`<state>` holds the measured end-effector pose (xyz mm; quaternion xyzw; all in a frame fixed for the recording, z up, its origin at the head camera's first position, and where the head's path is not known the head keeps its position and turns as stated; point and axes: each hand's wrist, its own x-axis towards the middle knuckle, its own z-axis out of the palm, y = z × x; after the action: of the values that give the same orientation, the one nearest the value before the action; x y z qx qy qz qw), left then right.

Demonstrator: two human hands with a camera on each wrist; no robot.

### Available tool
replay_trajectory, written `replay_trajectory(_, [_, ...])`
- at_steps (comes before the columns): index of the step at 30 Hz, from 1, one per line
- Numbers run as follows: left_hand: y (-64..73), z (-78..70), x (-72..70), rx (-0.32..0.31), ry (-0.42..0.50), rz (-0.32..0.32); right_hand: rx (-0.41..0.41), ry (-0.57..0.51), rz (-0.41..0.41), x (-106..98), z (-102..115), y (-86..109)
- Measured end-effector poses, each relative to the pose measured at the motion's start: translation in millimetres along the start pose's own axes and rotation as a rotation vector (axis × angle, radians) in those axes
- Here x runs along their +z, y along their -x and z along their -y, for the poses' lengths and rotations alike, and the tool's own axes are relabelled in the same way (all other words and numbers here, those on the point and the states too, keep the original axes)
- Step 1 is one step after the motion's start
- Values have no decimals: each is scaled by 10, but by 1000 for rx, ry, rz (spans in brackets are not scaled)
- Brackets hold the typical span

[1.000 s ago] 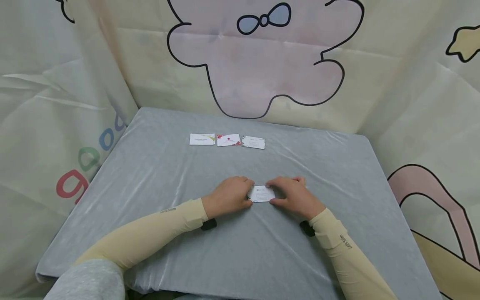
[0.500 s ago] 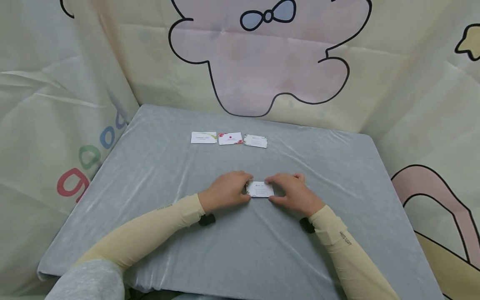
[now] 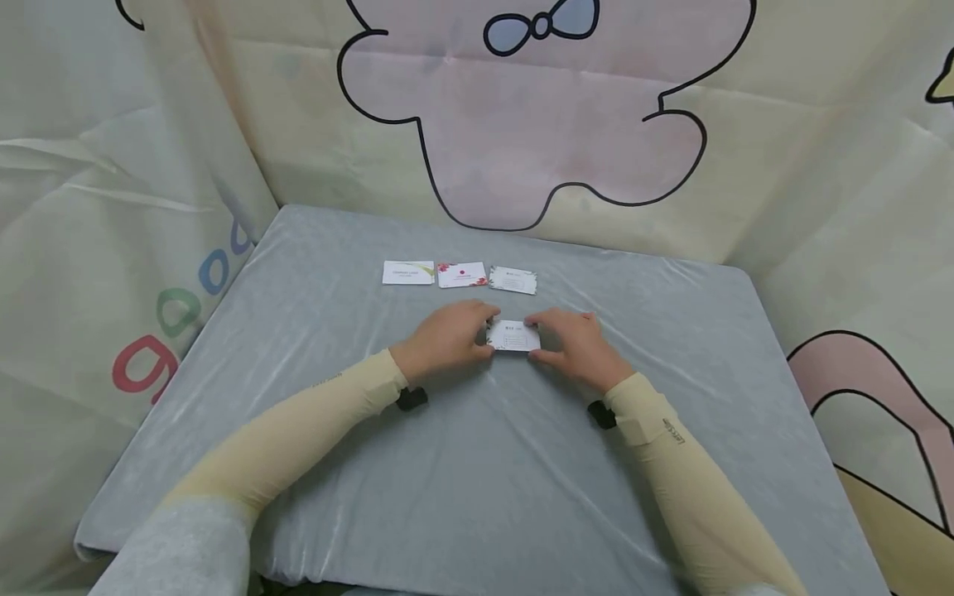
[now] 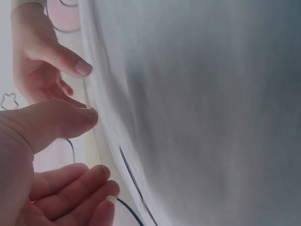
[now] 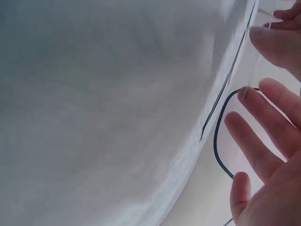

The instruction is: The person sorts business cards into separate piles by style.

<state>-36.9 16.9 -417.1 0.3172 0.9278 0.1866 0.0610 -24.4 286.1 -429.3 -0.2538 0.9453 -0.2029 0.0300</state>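
Note:
A white business card (image 3: pixel 513 336) with small print and leafy corners lies between my two hands, face up. My left hand (image 3: pixel 445 338) holds its left end, fingers at the far corner and thumb at the near one. At the opposite end my right hand (image 3: pixel 581 349) grips the card the same way. Seen from the left wrist, the card shows only as a thin line by the thumb (image 4: pixel 80 120). Just beyond the hands, three cards lie in a row: one with a green-yellow curve (image 3: pixel 407 272), one with red flowers (image 3: pixel 462 275), one with grey-green leaves (image 3: pixel 513 280).
A grey velvety cloth (image 3: pixel 447 480) covers the table. Printed fabric (image 3: pixel 566 141) hangs behind its far edge, with more fabric at both sides. Dark wrist cameras (image 3: pixel 411 399) sit under the sleeve cuffs.
Both hands have moved away from the body together, carrying the card toward the row of three. The head view has shifted slightly; the row itself stays in place.

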Motion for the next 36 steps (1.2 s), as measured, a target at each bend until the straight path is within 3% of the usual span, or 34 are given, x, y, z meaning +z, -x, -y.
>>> replay_trajectory(8, [-563, 319, -113, -37, -75, 34, 138, 14, 28, -47, -223, -537])
replay_trajectory(15, [-875, 427, -104, -57, -69, 48, 213, -46, 19, -36, -408, -803])
replay_trajectory(23, [-1049, 516, -72, -60, -61, 34, 248, -62, 15, -14, -539, -939])
replay_trajectory(36, [-1170, 618, -108, -89, -35, 90, 285, -70, 40, -25, -533, -1068])
